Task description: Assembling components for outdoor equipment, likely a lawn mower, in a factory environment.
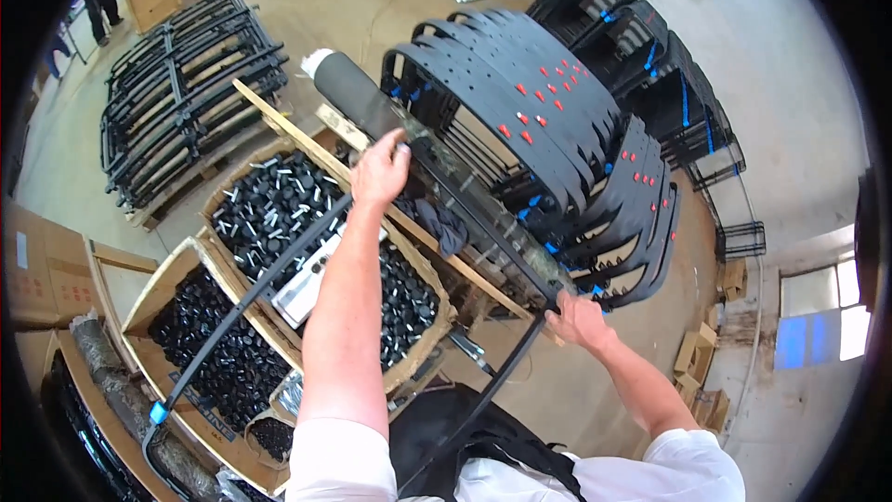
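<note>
A black metal tube frame [478, 209] is held out in front of me, its two legs running back toward my body. My left hand [379, 170] is closed on its far left corner. Fingers of my right hand [576, 319] wrap round the opposite corner, to the right and nearer. One frame leg carries a blue wrap [159, 413] at the lower left. Beneath the frame's crossbar lies a long support wrapped in dark padding [348, 88]. Under my left forearm are cardboard boxes holding black-headed screw feet [279, 200] and small black plastic caps [218, 344].
Black curved panels with red plugs [544, 107] stand in a row beyond the padded support. Stacked black frames [190, 84] lie on a pallet at far left. More black frames with blue wraps [664, 65] stand along the right wall. Wooden boards [288, 130] edge the boxes.
</note>
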The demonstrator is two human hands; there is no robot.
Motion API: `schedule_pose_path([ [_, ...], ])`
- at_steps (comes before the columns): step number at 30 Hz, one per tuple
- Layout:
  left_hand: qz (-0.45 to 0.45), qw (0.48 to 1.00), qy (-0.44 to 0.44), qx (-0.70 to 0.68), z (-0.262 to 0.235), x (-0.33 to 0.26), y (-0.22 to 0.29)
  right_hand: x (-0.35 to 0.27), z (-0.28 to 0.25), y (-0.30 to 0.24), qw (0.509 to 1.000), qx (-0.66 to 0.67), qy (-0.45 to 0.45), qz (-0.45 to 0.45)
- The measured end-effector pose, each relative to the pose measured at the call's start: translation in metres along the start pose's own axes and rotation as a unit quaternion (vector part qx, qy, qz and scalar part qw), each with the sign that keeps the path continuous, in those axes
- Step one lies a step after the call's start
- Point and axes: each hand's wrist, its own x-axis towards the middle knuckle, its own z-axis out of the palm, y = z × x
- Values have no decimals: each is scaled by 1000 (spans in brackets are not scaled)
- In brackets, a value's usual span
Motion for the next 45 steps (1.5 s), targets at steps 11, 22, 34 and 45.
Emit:
schedule_pose_path([
  [11, -26, 999, -11, -20, -11, -5, 2, 0, -37, -15, 985, -57, -158, 26],
  [22, -45, 999, -9, -17, -6, -4, 13, -6, -21, 3, 958, -93, -270, 9],
  [34, -54, 998, -39, -17, -16, -7, 16, -3, -17, 2, 993, 6, -109, 33],
  [45, -54, 998, -28, -1, -13, -9, 21, 11, 41, 27, 998, 13, -30, 61],
])
